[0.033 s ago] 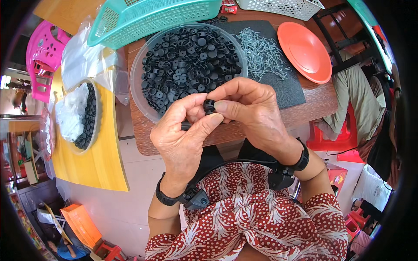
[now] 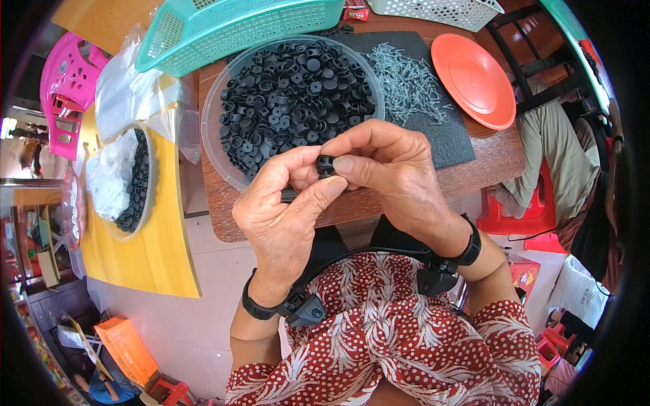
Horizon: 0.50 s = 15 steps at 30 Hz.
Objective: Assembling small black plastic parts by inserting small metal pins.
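Between the fingertips of both hands is a small round black plastic part (image 2: pixel 325 164), held just in front of the near rim of a wide clear tub (image 2: pixel 215 159). My left hand (image 2: pixel 281 210) pinches it from the left and below, thumb and index finger closed on it. From the right, my right hand (image 2: pixel 401 179) grips the same part with thumb and index finger. The fingers cover much of it. Loose black plastic parts (image 2: pixel 291 101) of similar size fill the tub, some ring-shaped and some flat discs.
Silver screws (image 2: pixel 409 81) lie heaped on a dark mat (image 2: pixel 453 145) beside an orange-red plate (image 2: pixel 474 81). A teal basket (image 2: pixel 244 34) and a white basket (image 2: pixel 440 10) stand behind. On the yellow table (image 2: pixel 169 260) at left sits another tub (image 2: pixel 150 196) of black parts. A person (image 2: pixel 558 149) sits at right.
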Tool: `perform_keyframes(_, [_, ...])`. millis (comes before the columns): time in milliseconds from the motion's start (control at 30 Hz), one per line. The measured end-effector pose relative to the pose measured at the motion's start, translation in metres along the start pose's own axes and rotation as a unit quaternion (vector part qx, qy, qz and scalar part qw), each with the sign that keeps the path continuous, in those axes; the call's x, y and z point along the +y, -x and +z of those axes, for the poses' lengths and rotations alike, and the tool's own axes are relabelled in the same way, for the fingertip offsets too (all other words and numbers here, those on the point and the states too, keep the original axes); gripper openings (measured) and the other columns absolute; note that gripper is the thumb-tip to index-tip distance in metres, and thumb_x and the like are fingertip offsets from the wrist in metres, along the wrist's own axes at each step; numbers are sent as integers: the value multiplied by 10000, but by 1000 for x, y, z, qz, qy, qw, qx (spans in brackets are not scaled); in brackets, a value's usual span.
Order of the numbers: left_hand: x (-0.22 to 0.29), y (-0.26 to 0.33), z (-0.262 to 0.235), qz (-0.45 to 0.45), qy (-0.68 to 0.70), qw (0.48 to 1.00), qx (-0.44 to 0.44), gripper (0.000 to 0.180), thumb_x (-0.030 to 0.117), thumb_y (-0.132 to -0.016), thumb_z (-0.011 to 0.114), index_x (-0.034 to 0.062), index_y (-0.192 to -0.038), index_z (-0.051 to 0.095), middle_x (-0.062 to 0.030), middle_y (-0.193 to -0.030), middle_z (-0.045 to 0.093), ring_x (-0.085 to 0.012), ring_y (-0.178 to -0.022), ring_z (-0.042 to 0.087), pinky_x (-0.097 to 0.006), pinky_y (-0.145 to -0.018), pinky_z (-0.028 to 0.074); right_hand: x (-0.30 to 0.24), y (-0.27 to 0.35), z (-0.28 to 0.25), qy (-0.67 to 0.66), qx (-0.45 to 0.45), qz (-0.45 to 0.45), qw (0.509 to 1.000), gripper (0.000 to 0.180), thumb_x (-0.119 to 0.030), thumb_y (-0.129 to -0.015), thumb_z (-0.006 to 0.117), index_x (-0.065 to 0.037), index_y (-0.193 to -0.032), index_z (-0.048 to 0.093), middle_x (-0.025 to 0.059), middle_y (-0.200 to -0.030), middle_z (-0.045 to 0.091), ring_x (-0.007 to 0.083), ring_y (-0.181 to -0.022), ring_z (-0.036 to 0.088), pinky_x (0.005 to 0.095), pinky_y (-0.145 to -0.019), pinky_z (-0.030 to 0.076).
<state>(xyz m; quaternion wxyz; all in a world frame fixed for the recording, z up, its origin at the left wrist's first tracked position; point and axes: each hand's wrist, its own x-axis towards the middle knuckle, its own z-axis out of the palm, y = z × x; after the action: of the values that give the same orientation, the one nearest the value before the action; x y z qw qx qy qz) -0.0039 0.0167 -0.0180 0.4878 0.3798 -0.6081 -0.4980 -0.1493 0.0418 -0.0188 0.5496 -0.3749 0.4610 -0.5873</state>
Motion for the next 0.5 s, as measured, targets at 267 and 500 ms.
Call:
perform_keyframes(267, [-1,-1,-2,-15,0,1000,-12,329,-44,-718,744,-38,-1024,622,23,-740,563,-35,-674,493,-173,-597,427,1,-3,-3,25,-10,-33,999,107,21,-795,629,10,-896,663,20,-806,643,63,-747,571,208,-669,475])
perform_keyframes(500, [1,-3,-4,-47,2,998,-42,314,-32,-719,749,-40,-1005,620,29,-724,554,-26,-649,479,-157,-569,412,2,-2,-5,24,-4,-32,999,99,26,-791,630,11,-882,666,16,-801,643,56,-733,566,205,-653,473])
